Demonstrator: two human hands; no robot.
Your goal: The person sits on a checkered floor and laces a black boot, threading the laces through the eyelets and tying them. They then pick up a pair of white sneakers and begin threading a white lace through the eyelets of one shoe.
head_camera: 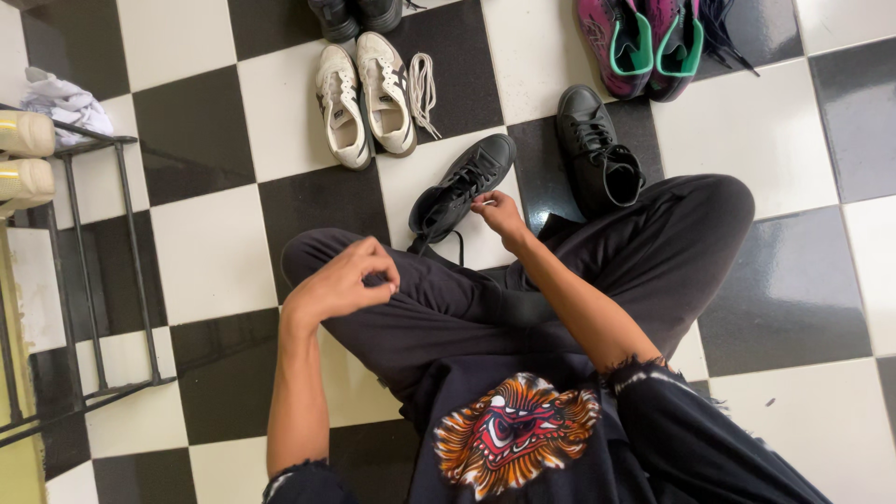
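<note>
While your right hand (499,213) pinches a lace of the black shoe (460,185) at centre frame on the checkered floor (215,252), your left hand (341,280) rests loosely curled, empty, on your knee. Shoe: matte black, low-cut, probably light, upper soft, sole stiff. Grip heel or sole; laces slip.

- This is looking like a home entryway or shoe corner: a black-and-white checkered tile floor (210,247) is lying underfoot.
- Pairs of shoes are sitting loose on it: white sneakers (364,98), black shoes (597,149), pink-and-green ones (644,37).
- A metal shoe rack (93,271) is standing at the left edge.
</note>
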